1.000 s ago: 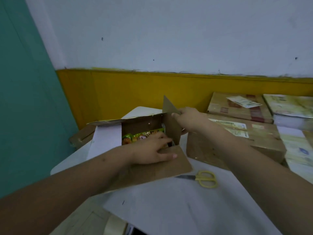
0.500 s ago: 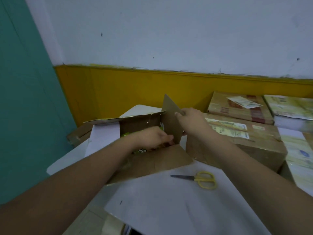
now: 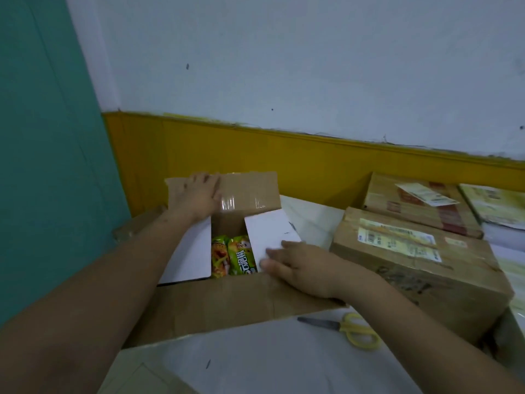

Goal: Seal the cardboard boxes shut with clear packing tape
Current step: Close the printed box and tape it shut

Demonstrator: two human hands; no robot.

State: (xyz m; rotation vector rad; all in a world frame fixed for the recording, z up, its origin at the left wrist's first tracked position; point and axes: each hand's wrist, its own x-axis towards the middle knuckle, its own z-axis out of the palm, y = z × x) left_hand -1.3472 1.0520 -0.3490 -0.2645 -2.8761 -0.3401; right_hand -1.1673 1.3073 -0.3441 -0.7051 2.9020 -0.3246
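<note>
Box (image 3: pixel 227 305): open. Far flap (image 3: pixel 250 191) pressed by left hand (image 3: pixel 199 194), grip flat. Right flap (image 3: pixel 270 234) held down by right hand (image 3: pixel 301 268), fingers straight. Snack packs (image 3: pixel 233 258) between grips.

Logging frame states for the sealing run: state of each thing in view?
open box: unsealed, far and near flaps up, no fresh tape
right white flap: folded in
snack packets: inside, visible
left hand: on far flap
right hand: pressing white flap
scissors: closed, on table
neighbouring box: closed, labelled
</note>
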